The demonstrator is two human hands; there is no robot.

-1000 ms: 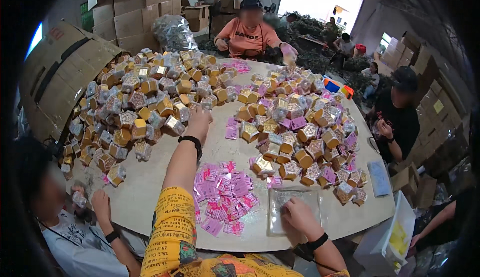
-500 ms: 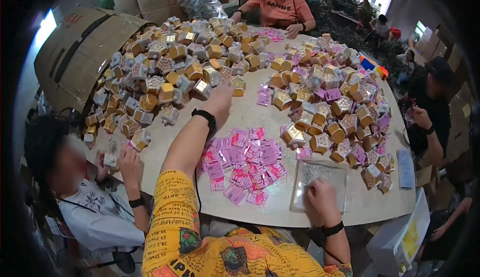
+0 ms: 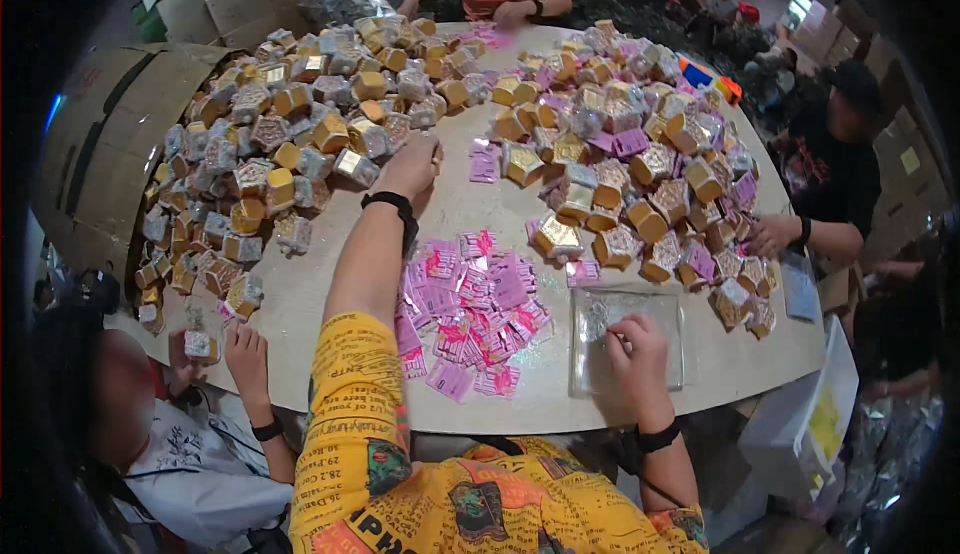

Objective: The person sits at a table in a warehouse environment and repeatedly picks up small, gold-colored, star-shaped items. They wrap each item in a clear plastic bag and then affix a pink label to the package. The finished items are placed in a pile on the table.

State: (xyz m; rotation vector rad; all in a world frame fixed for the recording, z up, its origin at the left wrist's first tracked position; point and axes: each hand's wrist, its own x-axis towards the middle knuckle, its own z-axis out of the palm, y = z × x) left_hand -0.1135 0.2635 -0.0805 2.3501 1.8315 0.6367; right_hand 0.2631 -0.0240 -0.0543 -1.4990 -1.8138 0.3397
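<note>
My left hand (image 3: pixel 410 166) reaches across the table to the front edge of the large left pile of gold boxes (image 3: pixel 279 189). Its fingers curl inward, and whatever they hold is hidden behind the hand. Below my left wrist lies a loose spread of pink printed packets (image 3: pixel 475 304). My right hand (image 3: pixel 638 354) is over a clear shallow tray (image 3: pixel 580 374), thumb and fingers pinched together. Anything between those fingertips is too small to make out. Small clear bits (image 3: pixel 597 311) lie in the tray beside the fingertips.
A second pile of gold boxes (image 3: pixel 655 164), mixed with pink packets, fills the right side. An open cardboard carton (image 3: pixel 90 144) stands behind the left pile. Co-workers sit at left, far side and right; the left one's hand (image 3: pixel 247 359) is near a box. A blue pack (image 3: pixel 799 289) lies at right.
The whole view has shifted, with the table higher and further left. My left hand now covers where a lone gold box stood. My right fingers show more of a pinch over the tray.
</note>
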